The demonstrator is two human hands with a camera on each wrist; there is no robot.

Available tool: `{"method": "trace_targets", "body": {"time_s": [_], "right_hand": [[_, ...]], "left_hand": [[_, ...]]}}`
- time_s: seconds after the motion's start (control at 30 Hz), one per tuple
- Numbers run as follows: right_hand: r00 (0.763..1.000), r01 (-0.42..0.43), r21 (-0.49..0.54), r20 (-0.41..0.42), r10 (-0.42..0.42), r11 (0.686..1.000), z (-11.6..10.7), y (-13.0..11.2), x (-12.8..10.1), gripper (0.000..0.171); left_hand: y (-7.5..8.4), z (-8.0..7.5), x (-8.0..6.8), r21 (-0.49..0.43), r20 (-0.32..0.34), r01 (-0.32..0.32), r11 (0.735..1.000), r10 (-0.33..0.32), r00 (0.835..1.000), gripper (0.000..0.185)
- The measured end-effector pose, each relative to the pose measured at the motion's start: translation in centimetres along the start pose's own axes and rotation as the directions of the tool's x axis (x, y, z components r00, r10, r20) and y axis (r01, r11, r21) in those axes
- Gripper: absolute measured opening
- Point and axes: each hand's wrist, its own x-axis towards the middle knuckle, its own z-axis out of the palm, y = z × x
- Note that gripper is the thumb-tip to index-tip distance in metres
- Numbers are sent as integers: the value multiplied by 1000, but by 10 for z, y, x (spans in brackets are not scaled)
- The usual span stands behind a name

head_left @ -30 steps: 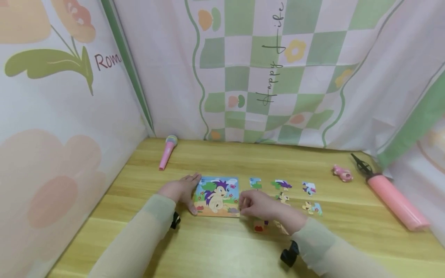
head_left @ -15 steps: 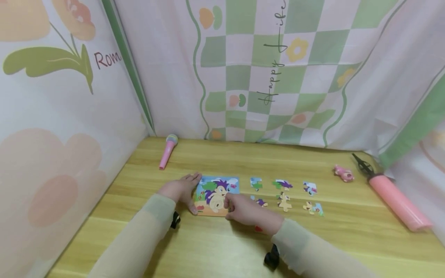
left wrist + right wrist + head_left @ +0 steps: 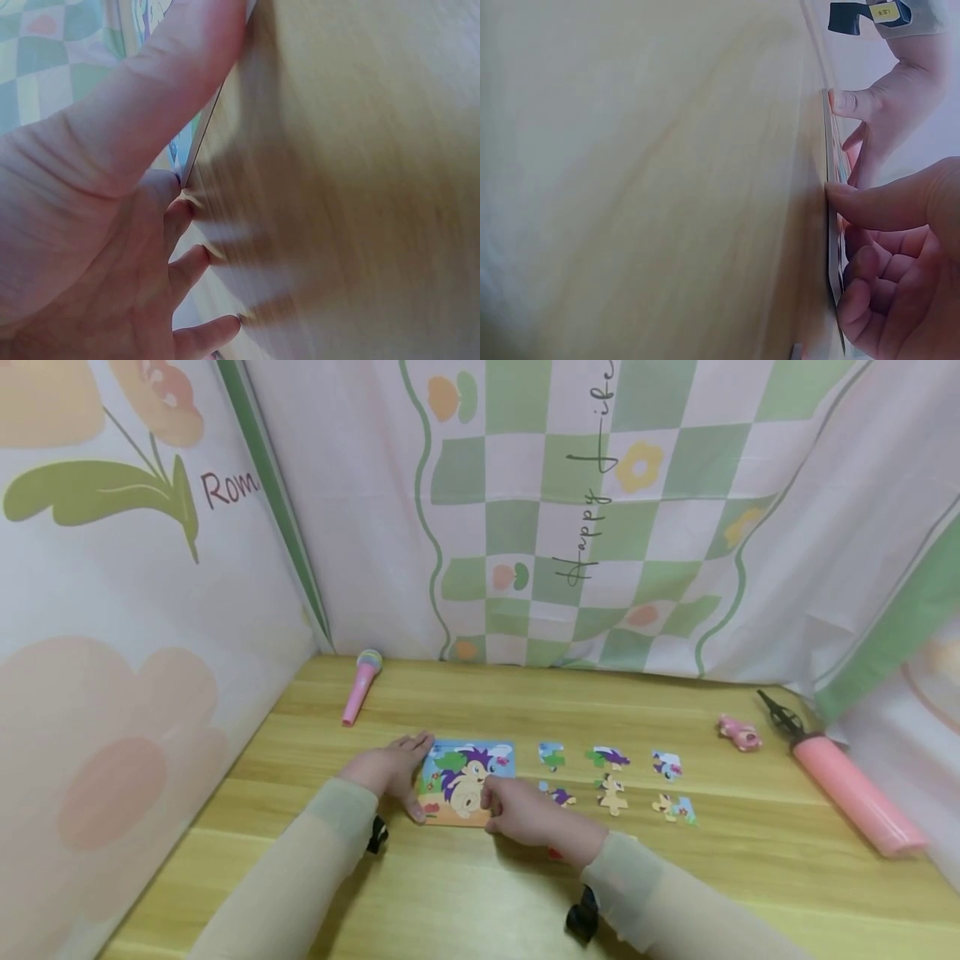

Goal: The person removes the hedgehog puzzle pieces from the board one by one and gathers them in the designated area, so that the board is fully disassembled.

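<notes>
Since a second ago, right hand [image 3: 525,810] slid left onto the puzzle board [image 3: 465,781].
One tabletop [image 3: 480,893] carries one board, six loose puzzle pieces [image 3: 611,795] beside it; left hand [image 3: 390,768] braces its left edge, flat; right fingers pinch its near edge.

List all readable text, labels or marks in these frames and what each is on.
"Rom": red-brown letters on the left floral curtain; the word is cut off at the fold.
"Happy Life": thin script running vertically on the checked back curtain; "Life" runs past the frame's top, so that reading is uncertain.
Yellow label on the left wrist camera strap, seen in the right wrist view: dark print, too small to read.
Puzzle board and loose puzzle pieces: pictures only, no text visible.
</notes>
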Motion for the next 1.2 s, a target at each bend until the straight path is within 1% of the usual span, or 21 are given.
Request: {"method": "trace_targets", "body": {"time_s": [0.3, 0.6, 0.77, 0.97, 1.2], "right_hand": [[999, -41, 24, 5, 41, 999, 0, -5, -1, 22], [999, -38, 39, -3, 38, 999, -1, -5, 0, 20], [998, -57, 41, 0, 57, 998, 0, -5, 0, 21], [998, -58, 42, -7, 58, 997, 0, -6, 0, 22], [998, -64, 75, -25, 66, 995, 0, -6, 1, 17]], "left_hand": [[0, 0, 0, -3, 5, 4, 1000, -4, 1000, 133], [0, 0, 1, -7, 4, 12, 1000, -12, 1000, 133], [1, 0, 0, -14, 2, 5, 1000, -5, 1000, 132], [0, 0, 1, -5, 5, 3, 1000, -3, 1000, 132], [1, 0, 0, -2, -2, -9, 1000, 9, 1000, 132]]}}
